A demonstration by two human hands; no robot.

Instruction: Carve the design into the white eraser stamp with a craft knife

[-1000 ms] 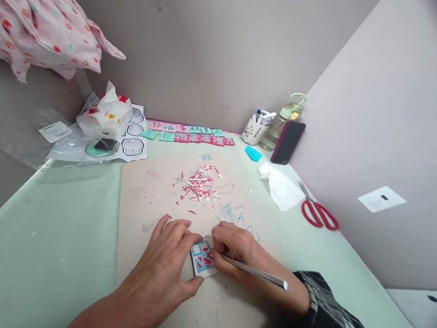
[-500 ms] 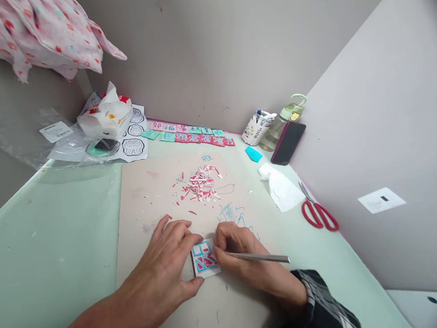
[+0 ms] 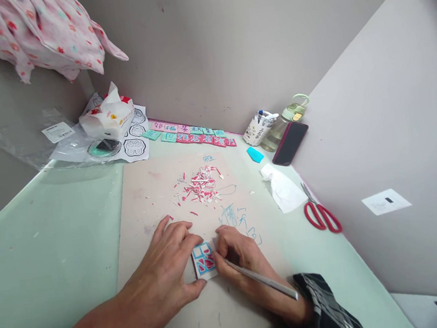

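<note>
A small square carving block (image 3: 203, 258) lies on the beige board. Its white face carries blue lines, and red shows in the cut-away parts. My left hand (image 3: 174, 261) grips the block's left side, thumb at the bottom edge and a finger at the top. Pinched in my right hand (image 3: 240, 254) is a slim silver carving knife (image 3: 266, 279), its back end slanting down to the right. The fingers hide its tip, which is at the block's right side. Beyond the hands sits a heap of red and white shavings (image 3: 204, 183).
Several pink and green carved pieces (image 3: 190, 135) line the back. A pen cup (image 3: 257, 129), a bottle (image 3: 273, 135), a phone (image 3: 290, 144), a crumpled tissue (image 3: 285, 191) and red-handled scissors (image 3: 322, 216) lie along the right. A tissue pack (image 3: 108, 118) sits back left.
The knife's back end has swung down toward me as my right hand turned slightly. My left hand keeps its grip on the block.
</note>
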